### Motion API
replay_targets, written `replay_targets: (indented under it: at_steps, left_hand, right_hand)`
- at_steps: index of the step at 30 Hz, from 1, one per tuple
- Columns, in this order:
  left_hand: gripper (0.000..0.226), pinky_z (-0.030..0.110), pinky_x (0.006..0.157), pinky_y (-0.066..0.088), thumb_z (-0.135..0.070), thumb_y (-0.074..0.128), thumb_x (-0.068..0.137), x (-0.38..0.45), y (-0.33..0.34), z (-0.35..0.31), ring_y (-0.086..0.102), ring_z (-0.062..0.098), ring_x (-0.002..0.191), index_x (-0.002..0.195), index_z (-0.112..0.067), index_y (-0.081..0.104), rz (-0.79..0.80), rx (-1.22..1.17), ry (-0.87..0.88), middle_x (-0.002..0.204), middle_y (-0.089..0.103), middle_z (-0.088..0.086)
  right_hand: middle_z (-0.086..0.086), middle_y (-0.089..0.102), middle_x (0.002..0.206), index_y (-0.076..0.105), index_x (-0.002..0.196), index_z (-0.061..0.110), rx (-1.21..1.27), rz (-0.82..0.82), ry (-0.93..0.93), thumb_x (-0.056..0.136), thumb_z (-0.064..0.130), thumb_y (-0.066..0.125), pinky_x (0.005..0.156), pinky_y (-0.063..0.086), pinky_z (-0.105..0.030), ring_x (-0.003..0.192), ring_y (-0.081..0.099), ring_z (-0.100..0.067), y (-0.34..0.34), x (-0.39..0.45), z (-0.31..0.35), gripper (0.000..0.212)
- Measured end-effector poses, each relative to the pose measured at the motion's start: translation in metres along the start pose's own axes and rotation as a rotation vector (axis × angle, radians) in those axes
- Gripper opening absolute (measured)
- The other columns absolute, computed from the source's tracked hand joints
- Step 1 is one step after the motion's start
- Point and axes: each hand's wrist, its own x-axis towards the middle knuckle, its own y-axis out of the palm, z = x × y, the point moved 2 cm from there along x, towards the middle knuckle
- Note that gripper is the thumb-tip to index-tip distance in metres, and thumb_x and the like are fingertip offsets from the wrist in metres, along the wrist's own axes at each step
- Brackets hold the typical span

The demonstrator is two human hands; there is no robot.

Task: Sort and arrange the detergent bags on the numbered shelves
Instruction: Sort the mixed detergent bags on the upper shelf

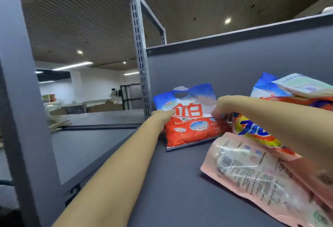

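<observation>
The head view looks along a grey shelf (176, 187). A red and blue detergent bag (191, 118) stands near the back of the shelf, leaning on the grey back wall (234, 68). It has big red letters on a white patch and a cut-out handle at the top.

The left hand (162, 116) is on the left edge of the red and blue bag. Its fingers curl round that edge and hold it. The right hand (222, 105) is at the right edge of the same bag, about halfway up. Its fingers bend down onto the bag and seem to pinch it, but that part is blurry, so the grip is hard to see for sure. Both bare arms reach in from the bottom and the right of the picture.

Just to the right of the red and blue bag lies an orange and yellow bag (252, 131) with blue letters. The right arm crosses over it. In front of that, and well to the right of the red and blue bag, a pink bag (261, 176) lies flat with its printed back and barcode facing up. Behind the right arm, another blue and red bag (266, 90) leans on the wall, and a pale bag (304, 84) rests on top of it.

To the left of the red and blue bag stands a grey metal post (142, 82) with rows of holes.
</observation>
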Motion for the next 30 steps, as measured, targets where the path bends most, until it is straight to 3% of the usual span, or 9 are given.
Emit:
replay_targets:
  at_steps: [4,7,10,14,16,19,22,25,30]
  left_hand:
    - [0.029,0.038,0.086,0.049,-0.019,0.057,0.092,0.008,0.008,-0.001,0.055,0.025,0.087,0.115,-0.002,0.058,0.021,-0.279,-0.016,0.081,0.055,0.006]
    - [0.01,0.035,0.072,0.046,-0.009,0.052,0.094,-0.009,0.009,-0.01,0.053,0.024,0.072,0.1,-0.005,0.058,-0.082,-0.483,0.0,0.074,0.053,0.008]
    - [0.018,0.031,0.07,0.044,-0.014,0.048,0.097,-0.036,0.003,-0.032,0.055,0.024,0.079,0.102,0.001,0.056,-0.149,-0.518,0.123,0.089,0.057,0.011]
    - [0.037,0.037,0.089,0.049,-0.024,0.044,0.099,-0.085,-0.006,-0.069,0.058,0.034,0.107,0.123,0.003,0.054,-0.263,-0.432,0.403,0.119,0.06,0.018]
    - [0.028,0.022,0.063,0.045,-0.021,0.042,0.099,-0.111,-0.012,-0.087,0.056,0.024,0.08,0.095,-0.002,0.061,-0.297,-0.33,0.53,0.088,0.061,0.01]
    - [0.036,0.021,0.049,0.03,-0.02,0.039,0.099,-0.15,-0.023,-0.106,0.043,0.014,0.062,0.064,-0.013,0.045,-0.342,-0.258,0.662,0.065,0.045,-0.001]
    - [0.034,0.02,0.055,0.037,-0.022,0.04,0.1,-0.185,-0.039,-0.112,0.046,0.01,0.062,0.068,-0.013,0.049,-0.384,-0.278,0.733,0.067,0.048,-0.002]
    - [0.032,0.034,0.074,0.048,-0.021,0.045,0.098,-0.218,-0.057,-0.115,0.052,0.018,0.072,0.069,-0.011,0.053,-0.407,-0.417,0.78,0.07,0.053,0.001]
    - [0.031,0.046,0.087,0.05,-0.02,0.046,0.098,-0.256,-0.081,-0.113,0.061,0.03,0.084,0.069,-0.015,0.056,-0.42,-0.6,0.756,0.077,0.06,0.009]
  right_hand:
    - [-0.015,0.06,0.114,0.052,0.125,0.0,0.019,0.036,0.056,0.095,0.033,0.053,0.048,0.037,-0.027,0.08,0.053,-0.025,0.003,0.011,0.004,0.045]
    - [-0.011,0.065,0.084,0.057,0.113,0.0,0.088,0.089,0.057,0.095,0.03,0.054,0.044,0.042,-0.025,0.048,0.058,-0.016,0.003,0.01,0.002,0.035]
    - [-0.004,0.059,0.048,0.057,0.081,0.003,0.149,0.007,0.012,0.093,0.021,0.056,0.034,0.041,-0.019,0.027,0.051,-0.009,0.003,0.012,0.001,0.021]
    - [-0.018,0.065,0.085,0.057,0.104,-0.003,0.394,-0.091,-0.143,0.09,0.017,0.061,0.05,0.055,-0.025,0.049,0.064,-0.018,-0.011,0.005,0.001,0.025]
    - [-0.021,0.065,0.097,0.058,0.113,-0.005,0.497,-0.099,-0.242,0.088,0.018,0.064,0.066,0.056,-0.034,0.069,0.064,-0.026,-0.018,-0.006,0.0,0.035]
    - [-0.013,0.063,0.09,0.059,0.112,0.0,0.627,-0.127,-0.375,0.087,0.018,0.067,0.058,0.053,-0.023,0.067,0.058,-0.019,-0.024,-0.031,-0.001,0.032]
    - [-0.005,0.062,0.084,0.06,0.108,0.008,0.717,-0.149,-0.442,0.087,0.028,0.065,0.07,0.049,-0.021,0.071,0.058,-0.014,-0.026,-0.061,0.0,0.03]
    - [-0.008,0.065,0.089,0.056,0.119,0.002,0.99,0.018,-0.47,0.091,0.035,0.055,0.091,0.048,-0.03,0.08,0.062,-0.017,-0.024,-0.09,-0.003,0.043]
    - [-0.001,0.074,0.086,0.062,0.103,0.013,1.221,0.281,-0.563,0.082,0.042,0.053,0.07,0.058,-0.024,0.075,0.071,-0.011,-0.017,-0.15,-0.008,0.038]
